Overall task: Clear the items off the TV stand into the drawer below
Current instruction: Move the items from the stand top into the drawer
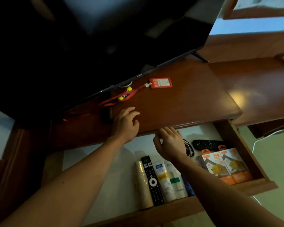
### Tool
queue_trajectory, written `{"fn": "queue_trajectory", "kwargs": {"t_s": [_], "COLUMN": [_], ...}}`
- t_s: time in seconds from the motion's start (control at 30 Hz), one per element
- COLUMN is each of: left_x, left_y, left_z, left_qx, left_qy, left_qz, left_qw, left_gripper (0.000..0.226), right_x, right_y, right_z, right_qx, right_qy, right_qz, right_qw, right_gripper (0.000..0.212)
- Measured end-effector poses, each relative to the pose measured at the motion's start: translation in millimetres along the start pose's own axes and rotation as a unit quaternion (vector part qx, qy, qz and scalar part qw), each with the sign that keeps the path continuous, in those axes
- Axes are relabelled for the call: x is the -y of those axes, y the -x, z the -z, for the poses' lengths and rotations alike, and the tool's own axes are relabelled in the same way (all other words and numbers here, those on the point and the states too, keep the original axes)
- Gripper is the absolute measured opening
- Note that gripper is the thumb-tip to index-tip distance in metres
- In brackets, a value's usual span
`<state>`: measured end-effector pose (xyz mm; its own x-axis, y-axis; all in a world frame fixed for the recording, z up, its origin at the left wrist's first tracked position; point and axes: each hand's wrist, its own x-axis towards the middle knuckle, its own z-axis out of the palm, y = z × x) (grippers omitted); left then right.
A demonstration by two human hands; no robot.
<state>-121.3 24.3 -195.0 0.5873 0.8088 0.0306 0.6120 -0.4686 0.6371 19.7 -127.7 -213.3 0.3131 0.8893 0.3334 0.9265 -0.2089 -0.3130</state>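
Observation:
On the dark wooden TV stand (179, 99) lie an orange ID card holder (160, 83) with a red lanyard (111, 100) and a yellow glue stick (125, 93). A small dark object (106, 115) sits left of my left hand (125, 124), which hovers over the stand's front edge with fingers apart and nothing in it. My right hand (170, 143) is over the open drawer (252, 154), fingers loosely curled, holding nothing I can see. Inside the drawer lie a black remote (152, 179), tubes (164, 181), a second remote (206, 144), a coiled cable (189, 147) and two orange boxes (225, 166).
A large black TV (92, 43) stands over the back of the stand, with its foot (200, 57) at the right. A lower wooden surface (259, 86) adjoins on the right. A white cable (269, 133) trails on the green floor.

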Motion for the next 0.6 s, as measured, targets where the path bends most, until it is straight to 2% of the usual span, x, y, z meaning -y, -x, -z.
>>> {"fn": "queue_trajectory", "kwargs": {"t_s": [0.1,0.17,0.27,0.37,0.43,0.6], "left_x": [13.3,22.9,35.0,41.7,47.0,59.6], "left_y": [-0.8,-4.2,-8.4,-11.0,-12.1,-13.1], "left_z": [23.5,35.6,45.2,46.6,44.8,39.8], "left_qx": [-0.117,-0.147,-0.146,-0.13,-0.129,-0.151], "left_qy": [-0.06,-0.107,-0.143,-0.134,-0.129,-0.123], "left_qz": [0.045,0.098,0.143,0.177,0.175,0.151], "left_qw": [0.99,0.978,0.968,0.966,0.967,0.969], "left_gripper": [0.029,0.032,0.035,0.035,0.038,0.04], "right_x": [25.3,41.1,61.6,72.2,74.0,62.0], "right_y": [-27.9,-47.7,-81.9,-115.5,-135.1,-184.1], "right_z": [-2.0,-6.3,-15.1,-25.0,-32.4,-46.0], "right_qx": [0.032,0.064,0.132,0.166,0.164,0.198], "right_qy": [0.008,0.01,0.014,0.012,0.018,0.03], "right_qz": [-0.012,-0.02,-0.045,-0.073,-0.061,-0.04], "right_qw": [0.999,0.998,0.99,0.983,0.984,0.979], "right_gripper": [0.022,0.024,0.028,0.036,0.042,0.076]}}
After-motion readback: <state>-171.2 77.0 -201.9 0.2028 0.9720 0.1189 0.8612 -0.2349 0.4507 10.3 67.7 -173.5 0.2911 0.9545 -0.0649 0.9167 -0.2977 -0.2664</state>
